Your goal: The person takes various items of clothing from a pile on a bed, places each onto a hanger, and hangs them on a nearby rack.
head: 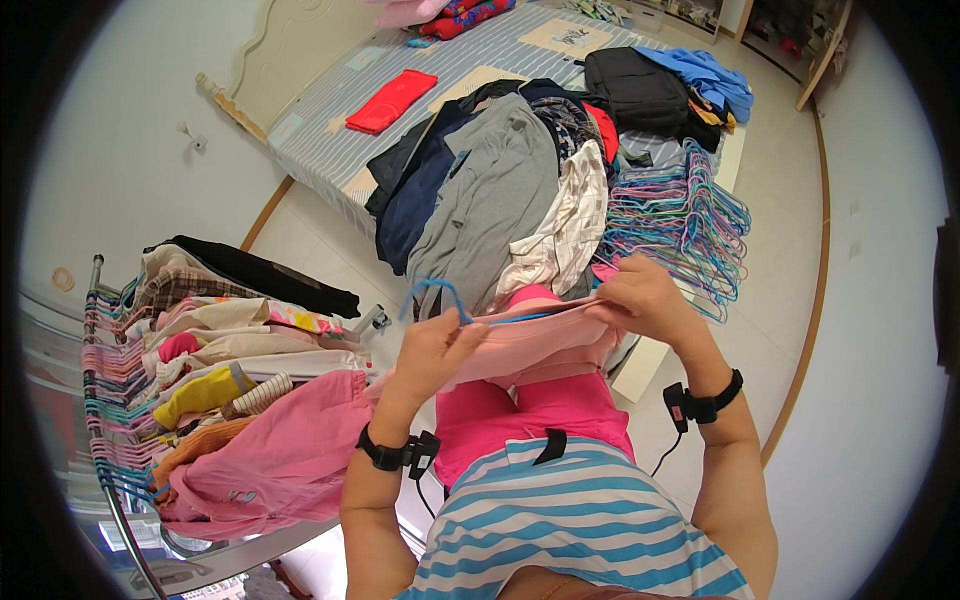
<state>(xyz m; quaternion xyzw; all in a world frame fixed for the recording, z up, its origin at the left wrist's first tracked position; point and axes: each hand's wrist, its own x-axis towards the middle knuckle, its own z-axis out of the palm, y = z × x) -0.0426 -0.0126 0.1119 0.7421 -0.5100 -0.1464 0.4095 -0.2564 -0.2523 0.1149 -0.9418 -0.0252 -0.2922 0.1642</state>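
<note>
A light pink garment (pixel 536 345) stretches between my two hands in front of my thighs. A blue clothes hanger (pixel 442 289) lies along its upper edge, with the curved hook rising just beyond my left hand (pixel 431 356). That hand pinches the garment and hanger together near the hook. At the other end, my right hand (pixel 645 300) grips the garment's edge, its fingers curled over the cloth. Part of the hanger is hidden inside the fabric. Just past the garment, a heap of clothes holds a grey garment (pixel 487 187) and a cream checked shirt (pixel 570 217).
To the left, a metal clothes rack (pixel 112 487) carries many hung garments, a pink one (pixel 277 450) nearest me. On the bed (pixel 330 97) lie a folded red cloth (pixel 391 101) and a black backpack (pixel 634 90). A pile of coloured hangers (pixel 682 217) rests at the bed's right corner.
</note>
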